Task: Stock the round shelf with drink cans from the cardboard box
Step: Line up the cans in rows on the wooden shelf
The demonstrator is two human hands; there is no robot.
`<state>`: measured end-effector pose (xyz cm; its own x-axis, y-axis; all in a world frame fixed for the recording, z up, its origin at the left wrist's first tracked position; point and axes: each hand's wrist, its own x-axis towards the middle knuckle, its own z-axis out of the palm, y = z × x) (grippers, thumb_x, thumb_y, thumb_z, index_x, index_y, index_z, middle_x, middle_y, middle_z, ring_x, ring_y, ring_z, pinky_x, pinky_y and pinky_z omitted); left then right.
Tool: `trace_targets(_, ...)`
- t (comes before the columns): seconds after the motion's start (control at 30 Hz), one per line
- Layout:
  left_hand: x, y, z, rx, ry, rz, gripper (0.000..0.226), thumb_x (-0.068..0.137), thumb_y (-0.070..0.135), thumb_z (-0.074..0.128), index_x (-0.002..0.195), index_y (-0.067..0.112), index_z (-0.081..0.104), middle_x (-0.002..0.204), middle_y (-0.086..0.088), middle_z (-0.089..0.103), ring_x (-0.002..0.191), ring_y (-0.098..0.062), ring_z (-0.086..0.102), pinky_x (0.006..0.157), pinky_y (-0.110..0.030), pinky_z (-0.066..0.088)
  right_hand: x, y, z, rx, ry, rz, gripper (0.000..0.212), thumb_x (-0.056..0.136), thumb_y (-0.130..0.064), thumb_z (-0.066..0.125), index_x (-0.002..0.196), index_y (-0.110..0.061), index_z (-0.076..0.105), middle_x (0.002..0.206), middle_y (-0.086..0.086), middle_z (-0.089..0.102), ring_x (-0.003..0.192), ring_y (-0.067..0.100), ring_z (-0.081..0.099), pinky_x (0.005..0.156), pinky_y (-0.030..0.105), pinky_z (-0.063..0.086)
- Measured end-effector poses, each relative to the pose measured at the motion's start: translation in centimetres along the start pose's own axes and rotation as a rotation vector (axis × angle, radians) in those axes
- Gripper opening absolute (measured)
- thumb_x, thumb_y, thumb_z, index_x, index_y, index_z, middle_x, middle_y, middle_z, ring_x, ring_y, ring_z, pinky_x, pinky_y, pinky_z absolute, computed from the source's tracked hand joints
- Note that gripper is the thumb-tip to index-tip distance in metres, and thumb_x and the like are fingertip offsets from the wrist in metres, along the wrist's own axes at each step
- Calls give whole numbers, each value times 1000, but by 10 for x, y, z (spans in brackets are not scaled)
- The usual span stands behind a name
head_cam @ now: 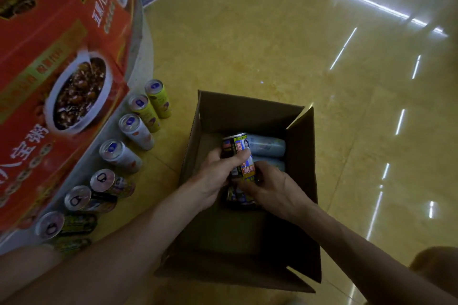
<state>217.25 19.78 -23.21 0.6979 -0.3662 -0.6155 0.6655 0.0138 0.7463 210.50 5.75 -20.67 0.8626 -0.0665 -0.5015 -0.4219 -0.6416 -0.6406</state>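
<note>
gripping can (238,147), left hand (215,172) curled

Your bare left forearm (138,230) and right forearm (347,242) reach forward and down, closing in on each other. Your left hand (215,176) is wrapped round a dark drink can with a yellow and blue printed label (239,153), thumb across the label, fingers curled behind. Your right hand (275,188) is in from the other side, knuckles up, fingers tucked at the can's lower end; whether they grip is hidden.
</note>
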Motion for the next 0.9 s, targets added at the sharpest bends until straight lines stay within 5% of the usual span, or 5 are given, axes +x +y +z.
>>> trace_targets(0.1,-3,12,3,-48,-2,72,51,75,39,78,120,16,68,104,-7,76,92,-22,71,70,-33,56,-1,-6,-10,201,-16,4,42,91,-51,64,125,-28,58,107,-7,71,95,8,70,90,42,57)
trace_targets(0.37,-11,34,7,-119,-162,151,46,89,39,66,124,10,65,118,-20,71,102,-29,69,92,-44,54,-10,-15,-29,759,-320,119,43,90,-35,70,126,-13,64,121,9,71,117,26,66,107,48,49)
trace_targets(0.67,-10,36,-9,174,-194,258,47,86,35,72,130,24,61,124,-9,70,119,-30,64,104,-48,50,-12,-31,-21,572,-73,-51,20,95,-31,65,113,-22,67,103,-1,76,97,16,72,96,47,55)
trace_targets(0.83,-13,30,-12,201,-137,284,39,86,22,76,122,18,63,91,6,72,76,-7,67,65,-23,52,-12,-29,-12,498,-23,-78,12,95,-35,65,107,-32,63,99,-9,75,91,5,71,90,41,57)
trace_targets(0.9,-14,28,-12,193,-102,263,40,85,19,77,122,22,64,96,5,75,82,-9,71,67,-26,55,-11,-30,-8,465,-29,-73,22,94,-40,66,114,-31,63,102,-9,75,95,6,71,92,44,56)
